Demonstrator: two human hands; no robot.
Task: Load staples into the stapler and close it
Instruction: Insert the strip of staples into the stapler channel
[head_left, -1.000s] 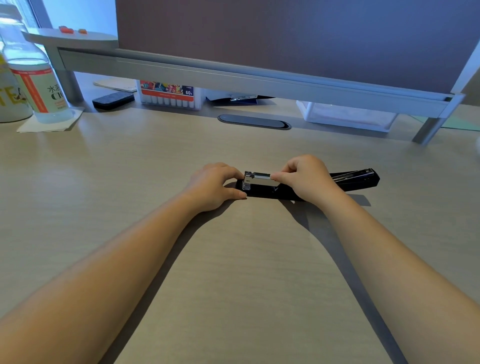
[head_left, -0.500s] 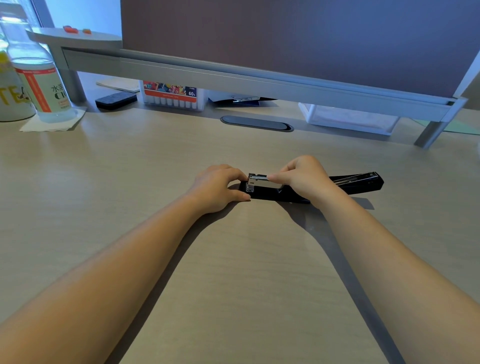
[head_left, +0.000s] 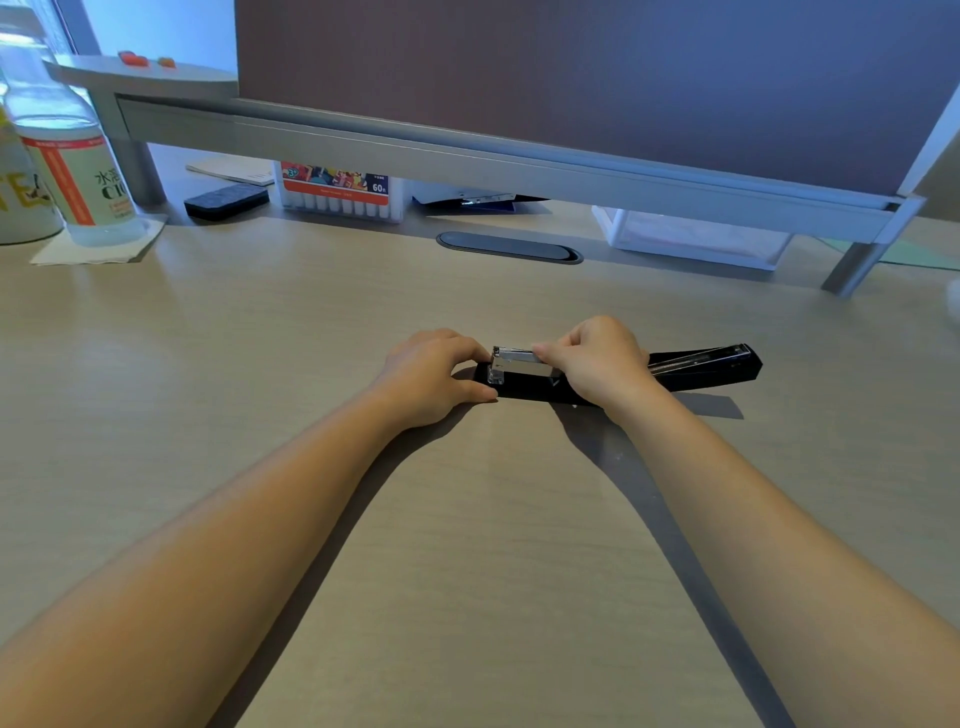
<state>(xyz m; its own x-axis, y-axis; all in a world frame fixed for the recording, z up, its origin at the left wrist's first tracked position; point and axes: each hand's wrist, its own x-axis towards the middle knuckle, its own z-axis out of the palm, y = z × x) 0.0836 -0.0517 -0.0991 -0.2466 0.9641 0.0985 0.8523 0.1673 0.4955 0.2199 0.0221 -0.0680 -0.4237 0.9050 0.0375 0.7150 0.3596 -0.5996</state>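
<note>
while the stapler (head_left: 618, 371) lies flung open across the middle of the desk (head_left: 467, 545), its black lid stretched out to the right and its metal tray to the left, we have both hands on it. our left hand (head_left: 434, 376) is closed narrow on the left end, thumb along the near edge of the base and fingers over the far side. our right hand (head_left: 597, 358) pinches at the top of the tray; whether a strip of staples sits between those fingertips we cannot tell, as the fingers hide it.

we judge the main risk to be a strip going in crooked: if it rides on the tray's edge and not in the channel, the lid would jam or bend the staples when swung shut. a loose left hold could let the base slide on the smooth desk. swinging the lid over with fingertips resting on the tray could pinch them.

as for writing, the marker box (head_left: 340, 195) at the far edge shows "60" on its orange band. the bottle (head_left: 72, 171) at far left carries chinese characters and the letters "ci". the cup (head_left: 21, 202) beside it reads "te", cut off.
</note>
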